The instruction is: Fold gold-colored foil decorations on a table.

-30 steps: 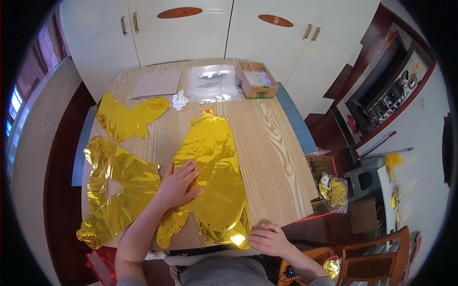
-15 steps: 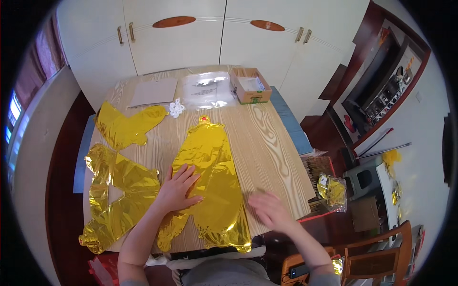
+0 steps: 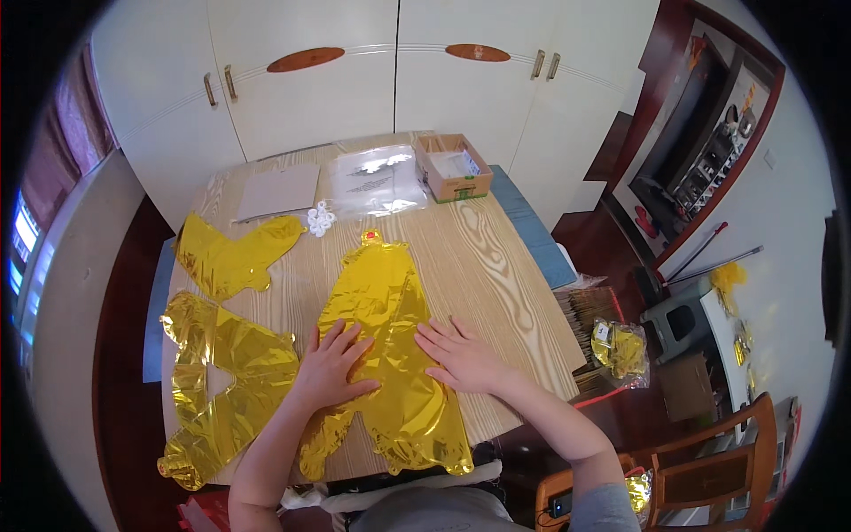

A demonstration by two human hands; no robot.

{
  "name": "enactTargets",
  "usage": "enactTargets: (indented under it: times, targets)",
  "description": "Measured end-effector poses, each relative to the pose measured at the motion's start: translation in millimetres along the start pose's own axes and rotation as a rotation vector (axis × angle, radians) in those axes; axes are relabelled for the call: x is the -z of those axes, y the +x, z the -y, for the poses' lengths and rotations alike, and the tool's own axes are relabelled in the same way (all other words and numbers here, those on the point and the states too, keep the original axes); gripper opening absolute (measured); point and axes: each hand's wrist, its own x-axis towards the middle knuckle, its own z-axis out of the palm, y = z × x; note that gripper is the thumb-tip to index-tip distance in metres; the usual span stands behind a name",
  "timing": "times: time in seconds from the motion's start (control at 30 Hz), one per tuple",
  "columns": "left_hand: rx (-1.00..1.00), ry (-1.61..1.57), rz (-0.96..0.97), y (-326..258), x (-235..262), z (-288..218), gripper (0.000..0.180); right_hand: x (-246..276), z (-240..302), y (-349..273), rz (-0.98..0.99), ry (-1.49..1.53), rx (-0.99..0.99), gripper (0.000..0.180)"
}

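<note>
Flat on the wooden table [image 3: 496, 266] lies the gold foil balloon [image 3: 381, 346], and both palms press on it. The left hand [image 3: 332, 365] is spread wide on its left half; the right hand [image 3: 461, 356] is spread wide on its right edge. This looks like smoothing. More gold foil balloons [image 3: 222, 355] lie left of the left hand; a cardboard box [image 3: 454, 167] sits far beyond the right.

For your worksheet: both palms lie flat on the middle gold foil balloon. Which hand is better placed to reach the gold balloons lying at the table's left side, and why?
Left. The left hand rests on the middle balloon's left edge, close beside the crumpled gold balloon; the right hand would probably have to cross over.
</note>
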Motion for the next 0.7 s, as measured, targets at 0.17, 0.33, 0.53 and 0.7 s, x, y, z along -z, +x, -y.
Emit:
enactTargets:
  times: [0.17, 0.33, 0.53, 0.7]
  targets:
    - [-0.034, 0.038, 0.009, 2, 2, -2, 0.062, 1, -1, -7, -0.072, 0.09, -0.016, 0.062]
    - [-0.032, 0.03, -0.007, -1, 1, 0, 0.057, 39, 29, -54, -0.195, 0.299, 0.05, 0.058]
    - [-0.028, 0.02, 0.005, 1, 3, -2, 0.057, 35, 67, -112, -0.161, 0.167, 0.333, 0.044]
    - [-0.031, 0.034, 0.014, 1, 3, -1, 0.056, 14, 69, -117, -0.31, -0.007, 0.374, 0.026]
